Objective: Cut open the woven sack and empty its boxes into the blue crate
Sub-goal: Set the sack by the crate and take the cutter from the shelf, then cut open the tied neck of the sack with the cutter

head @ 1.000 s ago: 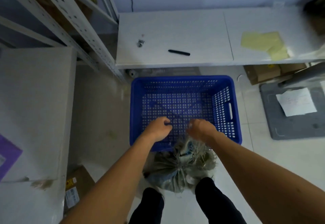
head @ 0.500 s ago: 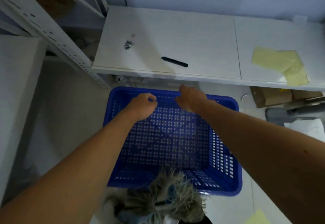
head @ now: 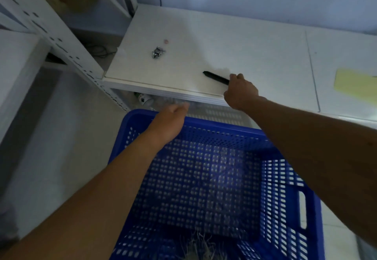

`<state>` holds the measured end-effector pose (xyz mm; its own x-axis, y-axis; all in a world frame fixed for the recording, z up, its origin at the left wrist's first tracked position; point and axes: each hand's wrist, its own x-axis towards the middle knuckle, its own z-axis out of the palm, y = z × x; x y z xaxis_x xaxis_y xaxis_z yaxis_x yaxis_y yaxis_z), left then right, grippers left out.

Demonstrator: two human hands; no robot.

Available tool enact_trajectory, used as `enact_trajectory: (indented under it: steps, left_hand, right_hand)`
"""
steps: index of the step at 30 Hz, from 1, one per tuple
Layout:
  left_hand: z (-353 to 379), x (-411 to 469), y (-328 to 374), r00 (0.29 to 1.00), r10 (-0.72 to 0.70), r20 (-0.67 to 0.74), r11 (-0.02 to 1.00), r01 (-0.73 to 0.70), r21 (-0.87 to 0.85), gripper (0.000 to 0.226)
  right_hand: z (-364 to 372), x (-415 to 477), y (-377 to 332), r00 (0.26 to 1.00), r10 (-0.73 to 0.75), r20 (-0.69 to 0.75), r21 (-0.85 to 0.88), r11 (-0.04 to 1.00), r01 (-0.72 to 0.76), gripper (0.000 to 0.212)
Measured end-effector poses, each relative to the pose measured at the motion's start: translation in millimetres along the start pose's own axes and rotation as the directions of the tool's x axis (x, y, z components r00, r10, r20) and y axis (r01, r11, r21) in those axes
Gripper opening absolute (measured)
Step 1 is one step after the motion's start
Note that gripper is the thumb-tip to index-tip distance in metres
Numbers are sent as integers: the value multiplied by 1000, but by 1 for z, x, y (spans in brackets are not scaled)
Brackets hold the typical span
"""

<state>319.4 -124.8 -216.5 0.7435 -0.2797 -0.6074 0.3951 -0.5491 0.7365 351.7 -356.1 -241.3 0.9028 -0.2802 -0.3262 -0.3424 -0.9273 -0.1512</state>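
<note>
The blue perforated crate [head: 281, 198] stands empty on the floor below me. Only the frayed top of the woven sack [head: 201, 246] shows, at the bottom edge against the crate's near wall. A black cutter [head: 214, 77] lies on the white tabletop beyond the crate. My right hand [head: 239, 92] is stretched over the table edge, and its fingers are closed around the cutter's near end. My left hand [head: 169, 124] hovers over the crate's far rim, fingers loosely extended, holding nothing. The boxes are hidden.
The white table [head: 255, 51] carries a small metal clip [head: 157, 52] and yellow paper [head: 356, 82] at the right. A white perforated shelf upright [head: 67, 41] stands to the left. A small camera-like object [head: 143, 98] sits under the table edge.
Both hands left the sack top and reached forward over the crate. My right hand went on to the table and closed on the cutter's end. The view tilted forward.
</note>
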Motion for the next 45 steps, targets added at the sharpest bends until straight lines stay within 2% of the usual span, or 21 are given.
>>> enact_trajectory:
  steps: [3,6,9,17,22,28,37,42,45]
  left_hand:
    - [2,-4,-10,1000,-15,12,1000,15,-1,49]
    - [4,-12,-16,999,-36,11,999,36,-2,42]
    - [4,-21,-18,999,-33,31,999,32,25,31]
    - [-17,-63,18,998,-34,48,999,32,28,39]
    - [-41,-138,71,985,-137,106,980,151,-131,48]
    - [-65,-241,103,980,-135,150,985,148,-83,48]
    - [-79,-358,107,979,-60,196,993,78,-86,48]
    - [-69,-411,108,990,-1,142,990,21,-138,36]
    - [-55,-439,103,986,11,168,985,18,-171,25]
  right_hand:
    - [8,2,4,997,8,-70,-95,995,-15,33]
    - [7,-2,4,997,20,-79,-177,984,-34,31]
    - [1,-10,2,998,60,-30,-168,984,-64,32]
    - [-50,-69,-11,997,76,14,-147,986,-73,28]
    - [-113,-144,-33,995,92,46,-98,991,-87,31]
    - [-175,-249,-71,992,118,42,37,992,-120,30]
    - [-227,-415,-124,986,80,-149,136,989,-59,20]
    - [-237,-486,-133,983,44,-181,153,988,-17,22]
    - [-229,-526,-130,980,-22,-198,156,986,53,23]
